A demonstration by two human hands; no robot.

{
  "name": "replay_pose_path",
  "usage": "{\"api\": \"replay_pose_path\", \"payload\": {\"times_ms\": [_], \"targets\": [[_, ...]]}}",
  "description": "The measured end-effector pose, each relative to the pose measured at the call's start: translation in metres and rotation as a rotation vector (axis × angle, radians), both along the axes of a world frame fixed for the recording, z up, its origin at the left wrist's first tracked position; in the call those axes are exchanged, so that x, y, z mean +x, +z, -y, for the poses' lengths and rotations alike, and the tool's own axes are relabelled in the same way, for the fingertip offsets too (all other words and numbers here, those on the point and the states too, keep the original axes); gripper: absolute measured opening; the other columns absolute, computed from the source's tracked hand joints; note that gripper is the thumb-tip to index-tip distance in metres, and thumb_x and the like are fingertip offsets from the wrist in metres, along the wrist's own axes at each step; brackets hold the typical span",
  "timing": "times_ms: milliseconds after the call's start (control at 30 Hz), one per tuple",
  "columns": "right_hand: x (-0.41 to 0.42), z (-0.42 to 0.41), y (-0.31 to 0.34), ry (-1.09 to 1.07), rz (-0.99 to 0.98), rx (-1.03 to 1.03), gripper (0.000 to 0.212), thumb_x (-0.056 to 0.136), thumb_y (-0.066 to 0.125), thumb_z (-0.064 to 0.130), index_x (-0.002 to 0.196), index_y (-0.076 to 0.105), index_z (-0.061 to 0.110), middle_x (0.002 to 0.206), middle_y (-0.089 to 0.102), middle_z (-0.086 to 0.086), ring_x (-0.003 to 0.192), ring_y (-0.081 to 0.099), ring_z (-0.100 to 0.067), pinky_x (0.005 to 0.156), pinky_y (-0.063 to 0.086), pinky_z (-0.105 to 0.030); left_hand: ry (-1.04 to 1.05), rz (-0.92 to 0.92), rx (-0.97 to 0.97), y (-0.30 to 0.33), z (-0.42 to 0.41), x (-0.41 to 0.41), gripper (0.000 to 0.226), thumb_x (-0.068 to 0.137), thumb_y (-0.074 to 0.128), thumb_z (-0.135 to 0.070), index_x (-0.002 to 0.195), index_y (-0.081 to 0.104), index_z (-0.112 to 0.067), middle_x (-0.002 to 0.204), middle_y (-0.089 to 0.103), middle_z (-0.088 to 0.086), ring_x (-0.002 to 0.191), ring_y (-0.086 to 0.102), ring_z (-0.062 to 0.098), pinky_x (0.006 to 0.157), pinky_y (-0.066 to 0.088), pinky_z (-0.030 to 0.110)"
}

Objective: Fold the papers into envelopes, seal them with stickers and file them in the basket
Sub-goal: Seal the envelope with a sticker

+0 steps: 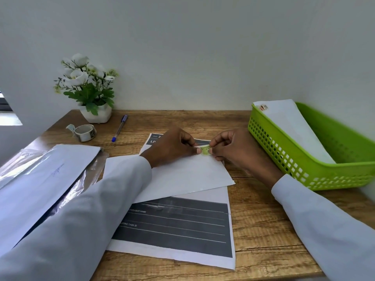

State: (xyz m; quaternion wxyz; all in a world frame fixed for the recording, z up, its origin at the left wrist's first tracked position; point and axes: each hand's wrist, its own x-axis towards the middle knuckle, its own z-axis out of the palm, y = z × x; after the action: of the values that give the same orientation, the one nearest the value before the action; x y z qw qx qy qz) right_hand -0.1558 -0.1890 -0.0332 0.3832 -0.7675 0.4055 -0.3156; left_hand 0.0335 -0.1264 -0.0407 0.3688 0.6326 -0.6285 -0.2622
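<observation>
Both hands pinch one small green sticker [205,149], left hand [172,146] on its left end, right hand [235,148] on its right. It sits on the far edge of the folded paper [188,175], its length running left-right, equally near both hands; basket [304,159] waits right.

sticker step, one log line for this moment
step: sealing | hands: both pinch sticker | on: folded envelope | basket: one envelope filed

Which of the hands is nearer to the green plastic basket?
Right. The right hand lies just beside the green plastic basket; the left hand is farther away, across the small green sticker.
</observation>
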Motion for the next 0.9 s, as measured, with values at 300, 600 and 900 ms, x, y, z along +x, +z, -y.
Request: {"api": "replay_pose_path", "payload": {"times_ms": [300,600,900], "targets": [[0.0016,-0.0020,-0.0029,-0.018,-0.068,-0.192,0.019,0.074,0.079,0.005,0.073,0.072,0.022,0.067,0.071,0.000,0.062,0.069,-0.020,0.065,0.061,-0.044,0.017,0.005,-0.029,-0.0019,0.0001,-0.0005,0.038,0.091,0.066,-0.029,0.065,0.067,-0.001,0.055,0.049,0.007,0.050,0.037,0.012,0.048,0.030,0.021],[0.0015,-0.0015,-0.0030,-0.023,-0.096,-0.192,0.017,0.071,0.084,0.011,0.070,0.071,0.022,0.062,0.068,0.004,0.054,0.063,-0.011,0.061,0.059,-0.040,0.004,-0.003,-0.043,-0.0069,0.0052,0.0000,0.013,0.082,0.077,-0.022,0.078,0.077,-0.009,0.064,0.068,0.007,0.054,0.048,0.008,0.053,0.039,0.026],[-0.0028,0.0038,-0.0005,-0.042,0.031,0.087,0.029,0.072,0.086,0.020,0.095,0.070,0.014,0.080,0.072,-0.009,0.068,0.067,-0.017,0.062,0.055,-0.035,0.007,-0.028,-0.067,-0.0011,0.0019,-0.0032,0.011,0.082,0.077,-0.022,0.081,0.077,-0.011,0.068,0.071,0.002,0.053,0.054,0.001,0.050,0.041,0.017]]}}
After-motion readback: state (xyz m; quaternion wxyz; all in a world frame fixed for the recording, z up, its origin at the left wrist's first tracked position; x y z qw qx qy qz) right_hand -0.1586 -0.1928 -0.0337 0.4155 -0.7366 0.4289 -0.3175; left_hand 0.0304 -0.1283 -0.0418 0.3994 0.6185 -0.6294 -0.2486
